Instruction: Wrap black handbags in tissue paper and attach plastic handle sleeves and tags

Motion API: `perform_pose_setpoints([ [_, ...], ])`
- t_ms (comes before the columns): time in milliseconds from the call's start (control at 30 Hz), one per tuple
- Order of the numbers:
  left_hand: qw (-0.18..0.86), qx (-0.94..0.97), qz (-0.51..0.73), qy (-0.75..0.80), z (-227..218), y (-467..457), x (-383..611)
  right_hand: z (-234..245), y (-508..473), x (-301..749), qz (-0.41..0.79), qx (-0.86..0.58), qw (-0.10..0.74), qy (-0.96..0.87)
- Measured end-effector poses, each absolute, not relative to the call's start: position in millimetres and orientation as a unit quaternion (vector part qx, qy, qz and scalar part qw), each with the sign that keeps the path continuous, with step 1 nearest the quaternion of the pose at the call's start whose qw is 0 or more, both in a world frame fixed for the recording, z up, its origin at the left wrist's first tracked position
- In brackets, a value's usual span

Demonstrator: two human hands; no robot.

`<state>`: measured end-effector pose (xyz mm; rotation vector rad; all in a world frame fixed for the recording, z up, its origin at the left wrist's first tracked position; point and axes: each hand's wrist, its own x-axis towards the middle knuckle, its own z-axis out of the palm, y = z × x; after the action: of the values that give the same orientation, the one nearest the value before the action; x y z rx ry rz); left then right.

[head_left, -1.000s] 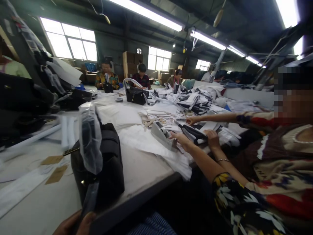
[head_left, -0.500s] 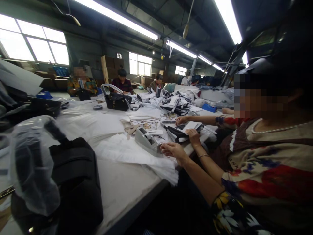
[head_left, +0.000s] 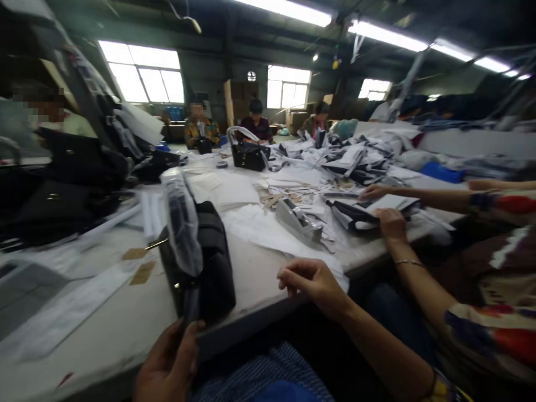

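A black handbag point(head_left: 215, 257) stands near the table's front edge, its raised handle sleeved in clear plastic wrap point(head_left: 184, 223). My left hand point(head_left: 167, 360) is closed round a dark strap point(head_left: 191, 307) hanging from the bag's near side. To the right of the bag, my right hand point(head_left: 314, 285) hovers by the table edge, thumb and fingertips pinched together. Anything thin between those fingertips is too small to make out. Beyond it sits a grey tape dispenser point(head_left: 298, 223) on white sheets point(head_left: 259, 229).
A co-worker's hands point(head_left: 391, 223) handle a black and white piece at right. Black bags point(head_left: 54, 195) crowd the left side. Another grey dispenser point(head_left: 29, 301) and brown paper pieces point(head_left: 142, 272) lie at left. Wrapped parts point(head_left: 355, 159) are heaped at the back.
The view has swung left. My right hand has come away from the tape dispenser toward the bag. My left hand, out of sight before, now shows on the strap.
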<state>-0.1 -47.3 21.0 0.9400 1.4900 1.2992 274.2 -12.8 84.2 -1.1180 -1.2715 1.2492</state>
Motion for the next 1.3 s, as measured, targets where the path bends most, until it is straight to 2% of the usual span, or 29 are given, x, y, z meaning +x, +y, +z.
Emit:
perform_pose_setpoints([
  [133, 0.459, 0.368, 0.55, 0.593, 36, -47, 7, 93, -15, 194, 0.605, -0.369, 0.436, -0.555],
  [333, 0.43, 0.429, 0.558, 0.566, 37, -49, 4, 83, 7, 142, 0.476, -0.467, 0.372, -0.646],
  [467, 0.479, 0.396, 0.551, 0.557, 32, -51, 4, 73, 17, 149, 0.49, -0.48, 0.327, -0.65],
  [633, 0.628, 0.275, 0.531, 0.498, 34, -55, 4, 55, 25, 163, 0.643, -0.341, 0.323, -0.605],
  [700, 0.672, 0.245, 0.516, 0.472, 35, -56, 2, 49, 25, 164, 0.666, -0.3, 0.327, -0.6],
  [1000, 0.684, 0.241, 0.496, 0.477, 42, -53, -2, 52, 1, 145, 0.491, -0.409, 0.406, -0.653],
  [1200, 0.715, 0.272, 0.44, 0.47, 46, -57, 5, 51, 0, 137, 0.522, -0.432, 0.41, -0.611],
  [1300, 0.708, 0.269, 0.45, 0.474, 44, -57, 8, 52, 3, 137, 0.528, -0.44, 0.398, -0.608],
])
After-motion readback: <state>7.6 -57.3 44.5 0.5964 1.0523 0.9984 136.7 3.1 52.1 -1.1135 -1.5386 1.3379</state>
